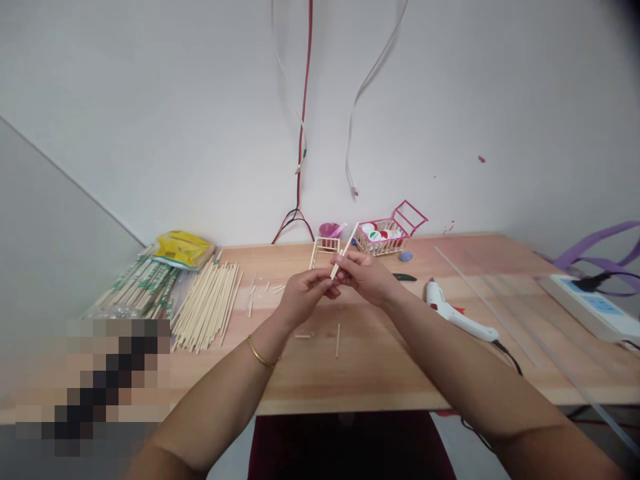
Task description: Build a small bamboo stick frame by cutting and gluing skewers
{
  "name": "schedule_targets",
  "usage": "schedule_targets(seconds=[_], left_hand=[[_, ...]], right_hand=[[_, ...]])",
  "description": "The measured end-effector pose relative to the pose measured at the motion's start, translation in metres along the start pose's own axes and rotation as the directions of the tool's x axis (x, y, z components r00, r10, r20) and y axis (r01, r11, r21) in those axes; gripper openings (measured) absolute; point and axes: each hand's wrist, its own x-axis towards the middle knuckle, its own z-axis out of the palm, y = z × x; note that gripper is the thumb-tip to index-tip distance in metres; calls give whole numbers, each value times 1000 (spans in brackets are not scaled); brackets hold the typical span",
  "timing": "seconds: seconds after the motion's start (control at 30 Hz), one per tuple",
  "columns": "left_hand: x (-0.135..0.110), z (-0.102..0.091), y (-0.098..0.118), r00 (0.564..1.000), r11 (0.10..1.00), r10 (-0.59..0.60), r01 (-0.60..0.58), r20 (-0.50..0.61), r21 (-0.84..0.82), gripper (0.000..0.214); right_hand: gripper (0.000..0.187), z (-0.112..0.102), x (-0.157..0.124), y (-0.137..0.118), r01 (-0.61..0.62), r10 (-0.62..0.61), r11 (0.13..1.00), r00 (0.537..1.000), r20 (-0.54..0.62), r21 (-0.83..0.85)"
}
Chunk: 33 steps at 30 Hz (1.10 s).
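Both my hands meet above the middle of the wooden table (380, 373), holding one thin wooden stick (349, 245) that slants up to the right. My left hand (305, 293), with a gold bangle at the wrist, pinches the stick's lower end. My right hand (367, 275) is closed round the stick a little higher. Just behind my hands stands a small frame of glued sticks (325, 248). Short cut pieces of stick (338, 340) lie on the table below my hands.
A heap of loose sticks (207, 303) and wrapped chopstick packs (137, 283) lie at the left, by a yellow packet (183, 248). A white glue gun (457, 317) lies at the right, a power strip (590, 303) farther right. A pink-handled mini basket (387, 235) stands by the wall.
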Motion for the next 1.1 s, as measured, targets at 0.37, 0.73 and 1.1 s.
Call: schedule_targets(seconds=[0.37, 0.73, 1.1], left_hand=[[-3, 4, 0, 992, 923, 124, -114, -6, 367, 11], [-2, 2, -5, 999, 961, -39, 39, -5, 273, 14], [-1, -2, -6, 967, 968, -208, 225, 146, -112, 22]], right_hand=[[37, -6, -6, -2, -52, 53, 995, 999, 9, -86], [38, -5, -12, -6, 76, -79, 933, 997, 5, -351], [36, -5, -13, -9, 12, -3, 957, 1000, 31, -289]])
